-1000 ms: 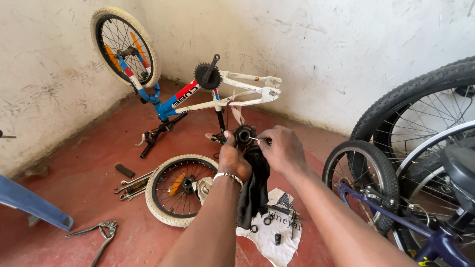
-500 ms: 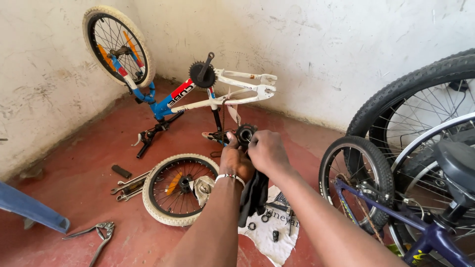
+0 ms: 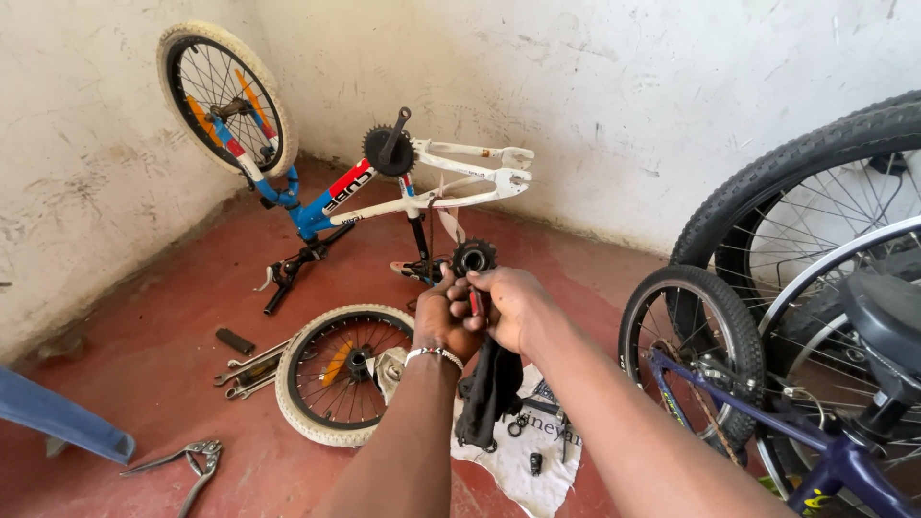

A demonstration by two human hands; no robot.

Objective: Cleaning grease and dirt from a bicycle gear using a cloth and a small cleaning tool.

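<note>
Both hands, left (image 3: 443,321) and right (image 3: 513,307), clenched around black sprocket (image 3: 473,256), poking above fingers

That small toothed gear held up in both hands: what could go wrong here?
The gear is gripped only by the left hand and right hand in mid-air; it might slip and fall. Small loose parts on the white cloth below could scatter. The wrenches on the floor could trip someone.

Black sprocket (image 3: 473,255), white-blue-red bike frame (image 3: 384,192), red floor (image 3: 173,317), white rag (image 3: 523,470)
</note>
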